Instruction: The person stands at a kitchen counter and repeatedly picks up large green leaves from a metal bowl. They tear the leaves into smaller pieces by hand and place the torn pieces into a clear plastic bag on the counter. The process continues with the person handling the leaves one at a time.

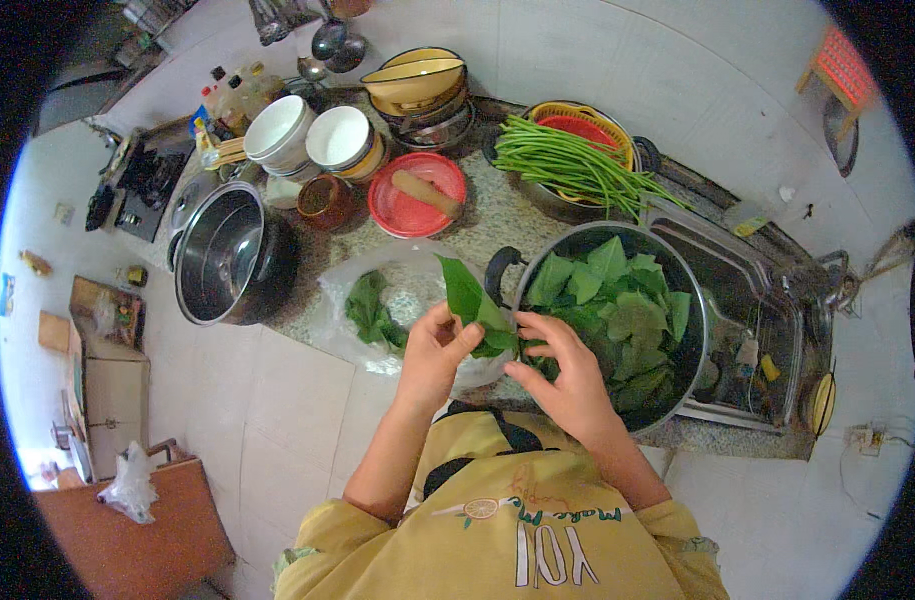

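Note:
My left hand (434, 346) is closed around a few broad green leaves (465, 300), with the thumb pressed on top of them. Beside it my right hand (560, 375) has its fingers half curled and the thumb apart, close to the lower end of those leaves. Under my right hand stands a large dark pot (699, 345) heaped with green leaves (617, 315). A clear plastic bag (342, 270) lies spread on the counter behind my left hand, with a small bunch of leaves (370, 308) on it.
Left stands an empty dark pot (222, 262). Behind are a red plate (417, 222) with a wooden stick, stacked white bowls (338, 138) and a brown pot (325, 202). Long green stalks (567, 158) lie over a basket. A metal sink (767, 310) is at right.

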The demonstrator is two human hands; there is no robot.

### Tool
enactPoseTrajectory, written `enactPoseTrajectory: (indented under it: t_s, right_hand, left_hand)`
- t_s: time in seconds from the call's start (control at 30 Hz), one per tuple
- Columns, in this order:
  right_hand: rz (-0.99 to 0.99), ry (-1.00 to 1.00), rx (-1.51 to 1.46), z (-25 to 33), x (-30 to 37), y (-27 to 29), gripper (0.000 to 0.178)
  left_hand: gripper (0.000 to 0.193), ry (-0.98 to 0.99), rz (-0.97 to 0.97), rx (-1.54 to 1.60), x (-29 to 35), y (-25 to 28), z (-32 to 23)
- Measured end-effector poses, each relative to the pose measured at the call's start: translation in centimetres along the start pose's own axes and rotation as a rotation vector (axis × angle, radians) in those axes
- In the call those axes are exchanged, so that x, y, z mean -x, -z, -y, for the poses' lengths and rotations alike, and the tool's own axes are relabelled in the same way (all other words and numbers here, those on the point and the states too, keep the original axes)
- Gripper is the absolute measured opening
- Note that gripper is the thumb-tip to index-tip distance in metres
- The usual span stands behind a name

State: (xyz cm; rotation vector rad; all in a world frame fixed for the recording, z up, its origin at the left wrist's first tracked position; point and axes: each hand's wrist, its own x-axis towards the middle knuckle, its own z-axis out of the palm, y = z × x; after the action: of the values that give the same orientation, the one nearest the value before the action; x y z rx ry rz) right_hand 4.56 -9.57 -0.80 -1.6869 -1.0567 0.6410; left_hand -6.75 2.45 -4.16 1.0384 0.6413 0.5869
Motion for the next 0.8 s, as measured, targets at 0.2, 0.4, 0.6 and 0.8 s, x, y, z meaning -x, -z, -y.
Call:
enactPoseTrajectory:
  t_s: [0.2, 0.4, 0.6, 0.8]
  right_hand:
    - [-0.158, -0.186, -0.247, -0.9, 0.7, 0.8, 0.027]
    - [-0.236, -0.344, -0.809, -0.1, 0.5, 1.8, 0.019]
    - [-0.239, -0.292, -0.716, -0.1, 0.8, 1.9, 0.016]
    - [-0.254, -0.255, -0.468, 0.8, 1.0, 2.1, 0.016]
  left_hand:
    - [0.015, -0.097, 0.164, 0.016, 0.3, -1.8, -0.7]
    - [0.026, 0.026, 0.161, 0.017, 1.1, -3.0, -1.8]
    - [0.039, -0.059, 0.083, 0.067, 1.3, -4.1, -1.6]
    - [0.035, 0.091, 0.239, 0.079, 1.6, -3.9, -1.8]
